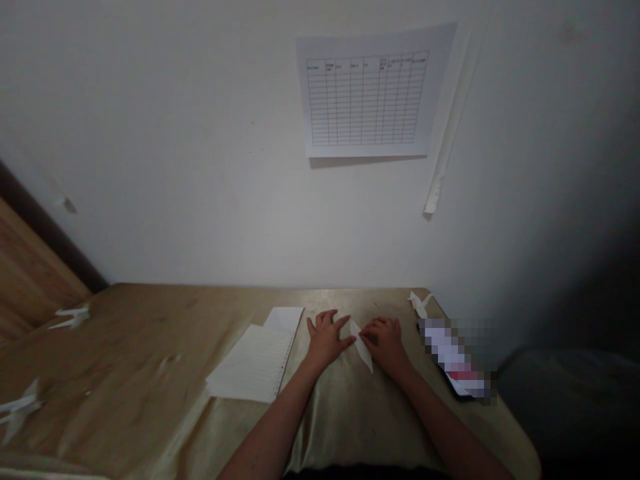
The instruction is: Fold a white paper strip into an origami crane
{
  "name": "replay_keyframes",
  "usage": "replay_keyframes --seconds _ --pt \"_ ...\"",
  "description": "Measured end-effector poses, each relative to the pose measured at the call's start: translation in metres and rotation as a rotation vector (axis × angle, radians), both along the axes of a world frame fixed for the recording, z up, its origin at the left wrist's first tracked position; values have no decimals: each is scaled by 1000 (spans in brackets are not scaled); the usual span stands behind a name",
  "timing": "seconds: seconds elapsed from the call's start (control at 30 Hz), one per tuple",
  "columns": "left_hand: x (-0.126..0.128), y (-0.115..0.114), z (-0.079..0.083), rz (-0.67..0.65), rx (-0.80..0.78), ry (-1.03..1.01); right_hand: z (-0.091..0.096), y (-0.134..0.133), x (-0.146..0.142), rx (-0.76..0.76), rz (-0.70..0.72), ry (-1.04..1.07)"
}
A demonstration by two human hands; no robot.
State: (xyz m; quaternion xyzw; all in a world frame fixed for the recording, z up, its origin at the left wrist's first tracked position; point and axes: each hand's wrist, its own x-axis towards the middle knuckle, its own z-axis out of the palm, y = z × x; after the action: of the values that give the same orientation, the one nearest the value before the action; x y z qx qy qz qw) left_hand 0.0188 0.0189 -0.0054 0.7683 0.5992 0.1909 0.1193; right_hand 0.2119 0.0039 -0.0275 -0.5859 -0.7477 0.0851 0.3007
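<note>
Through one head-worn camera we look forward and down from close range, facing the wall (pixel 200 167) across the upper frame, with the table (pixel 150 353), left hand (pixel 327 339) and right hand (pixel 386 343) below centre.

Paper (pixel 363 352) on table (pixel 135 373), sheets (pixel 253 363) left, wall (pixel 200 167) behind

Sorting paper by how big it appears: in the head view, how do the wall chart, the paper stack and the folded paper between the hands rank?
1. Wall chart, clearly largest
2. Paper stack
3. Folded paper, clearly smallest
</note>
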Motion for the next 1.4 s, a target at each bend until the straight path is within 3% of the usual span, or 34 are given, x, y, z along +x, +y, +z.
replay_keyframes --seconds 0.3,0.63,0.8,1.0,1.4 --pt "3 -5 1 -22 9 -17 -4 4 4 -18 -55 -33" --pt "-8 -8 7 -126 -20 16 0 3 10 -65 123 66" --pt "-8 -6 7 -173 44 -10 3 2 14 -84 168 73" --pt "-7 -4 4 -239 93 -48 2 4 15 -87 149 60" --pt "-8 -3 -1 -248 107 -45 6 0 12 -87 132 51"
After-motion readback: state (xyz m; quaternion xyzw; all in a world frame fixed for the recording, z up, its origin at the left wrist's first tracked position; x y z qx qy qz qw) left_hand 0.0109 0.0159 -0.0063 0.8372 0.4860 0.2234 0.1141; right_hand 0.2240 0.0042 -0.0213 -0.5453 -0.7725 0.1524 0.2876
